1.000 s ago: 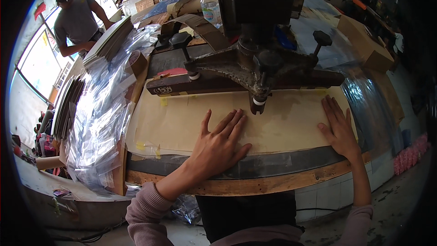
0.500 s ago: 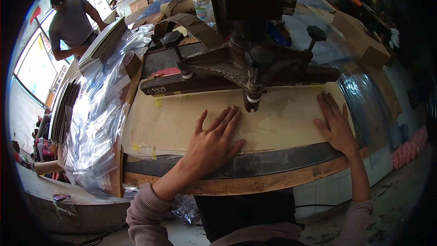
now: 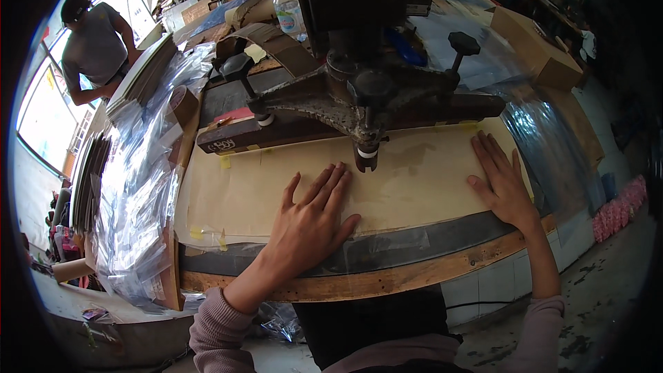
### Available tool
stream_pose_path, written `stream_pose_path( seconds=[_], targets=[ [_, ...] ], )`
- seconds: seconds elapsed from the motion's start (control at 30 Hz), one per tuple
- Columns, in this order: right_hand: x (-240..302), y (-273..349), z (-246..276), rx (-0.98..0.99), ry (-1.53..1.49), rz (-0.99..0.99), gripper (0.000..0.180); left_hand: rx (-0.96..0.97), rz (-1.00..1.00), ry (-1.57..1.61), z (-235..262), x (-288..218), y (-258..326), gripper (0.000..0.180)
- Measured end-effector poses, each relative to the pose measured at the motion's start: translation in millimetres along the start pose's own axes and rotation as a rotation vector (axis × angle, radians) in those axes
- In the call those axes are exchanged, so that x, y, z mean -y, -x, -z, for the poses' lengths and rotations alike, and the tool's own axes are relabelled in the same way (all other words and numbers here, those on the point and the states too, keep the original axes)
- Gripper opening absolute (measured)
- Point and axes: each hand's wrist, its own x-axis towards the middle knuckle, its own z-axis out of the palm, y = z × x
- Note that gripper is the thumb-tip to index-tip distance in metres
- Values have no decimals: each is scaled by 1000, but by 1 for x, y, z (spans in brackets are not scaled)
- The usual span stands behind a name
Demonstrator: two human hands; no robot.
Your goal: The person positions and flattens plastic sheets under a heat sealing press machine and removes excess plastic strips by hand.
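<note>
A wide cream-coloured sheet lies on a dark mat at the wood-edged table. My left hand rests palm down on the sheet's near middle, fingers spread and pointing away from me. At the sheet's right end my right hand also lies flat, with its fingers stretched out. Across the sheet's far edge runs a dark bar beneath a black metal clamp frame with screw knobs. A white-ringed metal foot of the frame stands between my hands. Bits of yellow tape stick to the sheet.
Clear plastic film piles up on the left beside stacked boards, where another person stands. A tape roll sits near the film. Behind the clamp is a plastic bottle; a cardboard box lies at the back right.
The view has shifted slightly, so the table and clamp appear a little further left. Both hands stay flat on the sheet in about the same places.
</note>
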Motion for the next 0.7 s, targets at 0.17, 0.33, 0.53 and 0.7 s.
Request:
stream_pose_path(
  seconds=[0.17,0.33,0.53,0.7],
  targets=[
    [0,0,-1,-7,-7,1,65,0,3,1,-1,1,0,54],
    [-1,-1,0,-11,-9,2,65,-5,-2,11,-1,0,-1,53],
    [0,0,1,-13,-12,-11,65,9,2,10,-1,-1,-1,57],
    [-2,1,-1,-27,-21,-2,66,-8,12,8,-2,-3,1,56]
  ],
)
